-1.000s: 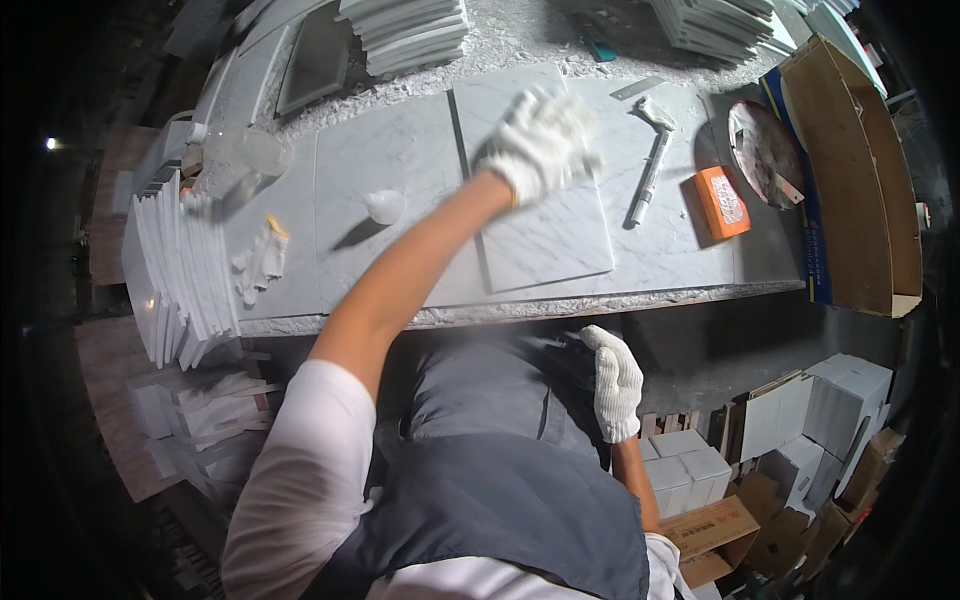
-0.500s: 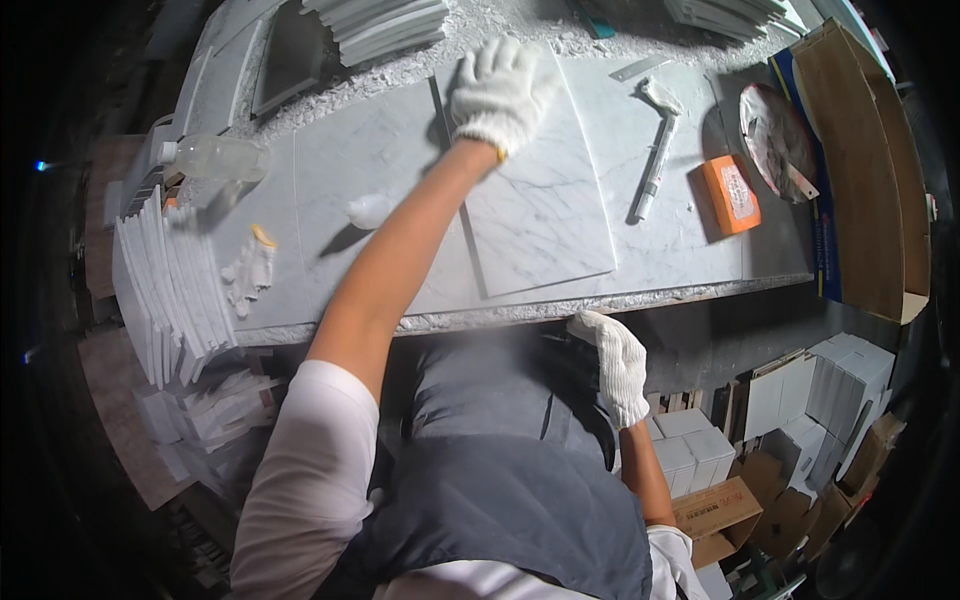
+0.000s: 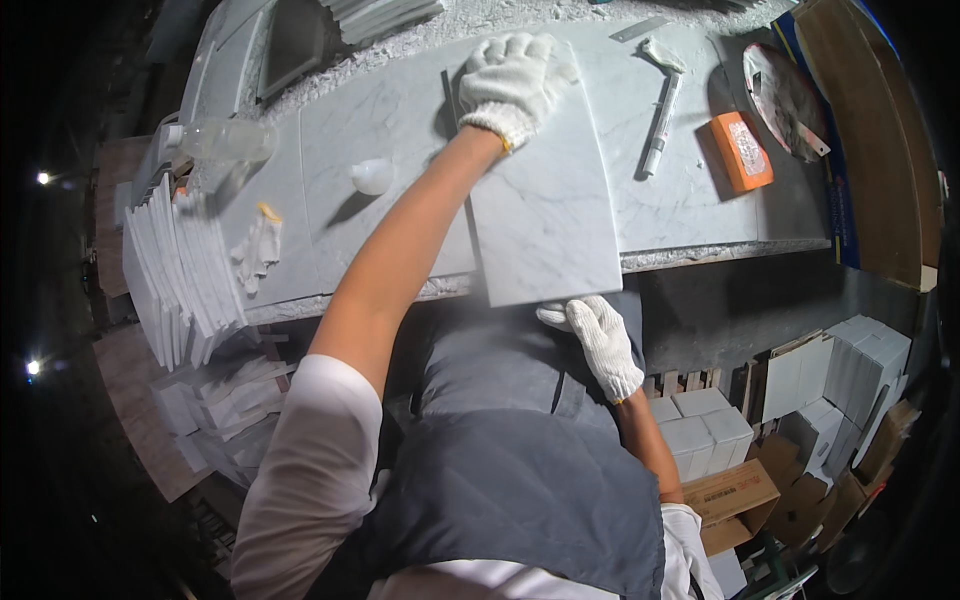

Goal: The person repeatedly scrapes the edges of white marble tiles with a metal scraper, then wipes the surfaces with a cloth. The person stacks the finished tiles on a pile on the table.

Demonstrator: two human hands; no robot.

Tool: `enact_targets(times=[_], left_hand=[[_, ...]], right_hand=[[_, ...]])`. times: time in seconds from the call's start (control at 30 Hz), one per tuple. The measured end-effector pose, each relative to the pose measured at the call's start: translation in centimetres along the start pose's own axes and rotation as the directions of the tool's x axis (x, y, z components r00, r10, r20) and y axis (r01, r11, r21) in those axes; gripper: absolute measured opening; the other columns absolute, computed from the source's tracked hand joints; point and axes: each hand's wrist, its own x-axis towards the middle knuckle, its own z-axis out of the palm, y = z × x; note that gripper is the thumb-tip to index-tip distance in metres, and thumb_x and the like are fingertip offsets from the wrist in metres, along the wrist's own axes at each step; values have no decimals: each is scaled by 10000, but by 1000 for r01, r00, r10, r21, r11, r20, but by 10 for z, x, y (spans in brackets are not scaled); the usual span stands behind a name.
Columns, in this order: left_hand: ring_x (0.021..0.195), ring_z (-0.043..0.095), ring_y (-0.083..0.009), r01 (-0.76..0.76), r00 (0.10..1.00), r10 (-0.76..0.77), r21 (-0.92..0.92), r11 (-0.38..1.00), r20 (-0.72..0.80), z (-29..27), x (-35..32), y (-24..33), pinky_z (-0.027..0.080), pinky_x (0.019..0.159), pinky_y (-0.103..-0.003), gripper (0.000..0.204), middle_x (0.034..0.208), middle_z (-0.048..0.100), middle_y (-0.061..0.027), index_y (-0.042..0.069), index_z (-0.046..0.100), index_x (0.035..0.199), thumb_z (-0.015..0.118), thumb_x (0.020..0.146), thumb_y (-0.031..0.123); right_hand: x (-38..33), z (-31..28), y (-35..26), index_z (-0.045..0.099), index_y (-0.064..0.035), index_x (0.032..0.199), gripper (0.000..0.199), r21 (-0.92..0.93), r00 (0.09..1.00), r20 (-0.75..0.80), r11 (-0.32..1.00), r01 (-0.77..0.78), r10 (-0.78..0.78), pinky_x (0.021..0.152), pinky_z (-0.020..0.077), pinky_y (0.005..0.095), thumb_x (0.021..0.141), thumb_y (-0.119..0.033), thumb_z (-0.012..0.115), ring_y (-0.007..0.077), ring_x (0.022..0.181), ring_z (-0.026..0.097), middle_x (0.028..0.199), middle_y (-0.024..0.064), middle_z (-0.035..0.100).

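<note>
A rectangular white marble tile (image 3: 545, 220) with grey veins lies on the bench. Its near end juts out past the bench's front edge, above my lap. My left hand (image 3: 510, 85), in a white knit glove, presses on the tile's far end with its fingers bent at the far edge. Just below the near edge of the tile is my right hand (image 3: 600, 350), also gloved. Its thumb stands a little apart from the fingers, and the fingertips are close to the tile's underside, partly hidden; whether they touch it I cannot tell.
Left of the tile are a small white cup-like piece (image 3: 372, 178), a loose glove (image 3: 262, 250), a clear bottle (image 3: 225, 140) and stacked tiles (image 3: 185, 270). To the right lie a marker (image 3: 661, 125), an orange block (image 3: 742, 150), a round dusty dish (image 3: 782, 95) and a cardboard box (image 3: 865, 130).
The marble tile has slid toward me with my left hand, out over the bench edge. My left fingers, spread before, are now bent. My right hand has come left to the tile's near edge.
</note>
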Motion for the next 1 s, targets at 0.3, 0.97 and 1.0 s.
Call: enact_targets(times=[0.3,0.97,1.0], left_hand=[[1485,399,-358,-323,946,324,69,944,1,-26,-116,40,269,1255,-496,655,1562,488,-161,109,527,1486,573,993,538],[1416,498,-332,-333,937,350,-253,908,24,-73,-296,12,391,1200,-535,504,1359,650,-45,170,754,1199,811,735,358],[1429,474,-285,-333,942,333,-217,918,-35,-72,-288,12,349,1205,-512,447,1390,620,-52,162,697,1259,611,913,432]], right_hand=[[-12,-8,-2,651,146,1247,386,-5,967,192,986,-166,164,999,549,346,1060,-174,545,232,1121,714,1233,198,744],[17,-43,21,409,20,1540,841,-473,985,134,881,-35,111,1208,404,505,1028,-640,508,358,1404,525,1545,208,508],[16,-44,22,406,21,1542,829,-516,988,117,856,-28,103,1212,400,512,1031,-622,520,360,1409,520,1550,211,502]])
